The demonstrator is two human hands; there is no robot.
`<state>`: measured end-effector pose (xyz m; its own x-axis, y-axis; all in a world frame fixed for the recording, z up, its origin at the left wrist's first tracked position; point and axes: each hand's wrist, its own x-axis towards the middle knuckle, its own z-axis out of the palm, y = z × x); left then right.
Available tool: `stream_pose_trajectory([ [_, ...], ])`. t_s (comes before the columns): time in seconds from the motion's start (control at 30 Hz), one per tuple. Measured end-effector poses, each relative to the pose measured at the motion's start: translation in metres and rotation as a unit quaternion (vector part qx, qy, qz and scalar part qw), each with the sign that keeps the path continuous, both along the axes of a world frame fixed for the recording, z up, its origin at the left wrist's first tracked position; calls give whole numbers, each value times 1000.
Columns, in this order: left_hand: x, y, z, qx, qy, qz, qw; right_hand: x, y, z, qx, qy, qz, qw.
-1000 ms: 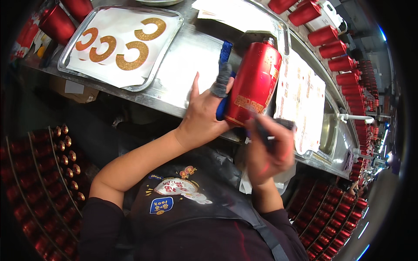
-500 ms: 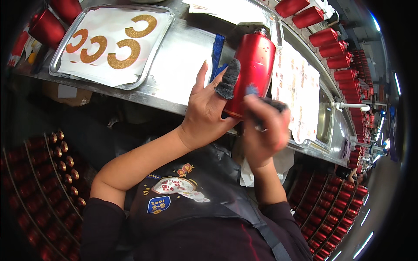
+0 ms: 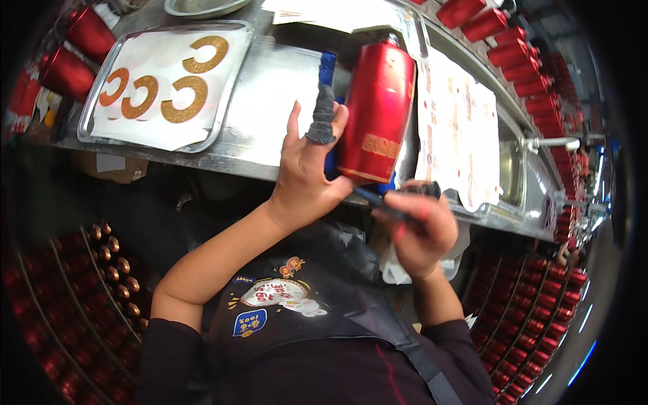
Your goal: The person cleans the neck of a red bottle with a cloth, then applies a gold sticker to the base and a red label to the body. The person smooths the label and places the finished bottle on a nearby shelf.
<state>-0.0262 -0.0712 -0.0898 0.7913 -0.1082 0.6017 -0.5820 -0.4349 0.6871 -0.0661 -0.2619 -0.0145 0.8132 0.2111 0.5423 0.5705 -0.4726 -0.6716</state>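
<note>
Glossy red tapered bottle (image 3: pixel 379 101), upper centre, left hand (image 3: pixel 307 165) splayed against its side, right hand (image 3: pixel 425 228) gripping slender dark blurred tool (image 3: pixel 375 200)

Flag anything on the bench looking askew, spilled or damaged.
Nothing plainly spilled or damaged. Only the gold C-shaped pieces look slightly irregular: on the left tray, three form a rough row, one sits alone above.

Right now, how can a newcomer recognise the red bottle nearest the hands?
Find the metal worktable. Between its tray of gold C-shapes and the white printed sheet is a red bottle. Unlike other red bottles, it is beside the left hand.
</note>
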Motion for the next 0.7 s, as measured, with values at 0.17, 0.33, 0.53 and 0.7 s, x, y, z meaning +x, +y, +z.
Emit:
stream_pose_trajectory([
  [0.17, 0, 2, -7, 41, 39, -24, 998, 18, 2, -4, 123, 82, -184, 972],
  [0.33, 2, 8, -8, 77, 47, -46, 995, 7, 1, -5, -5, -80, 34, 996],
  [0.53, 1, 9, -6, 83, 70, -51, 993, -4, -13, -23, -87, -61, 76, 991],
  [0.7, -4, 5, 3, 91, 67, -27, 993, 96, -3, 5, -47, -26, -42, 998],
])
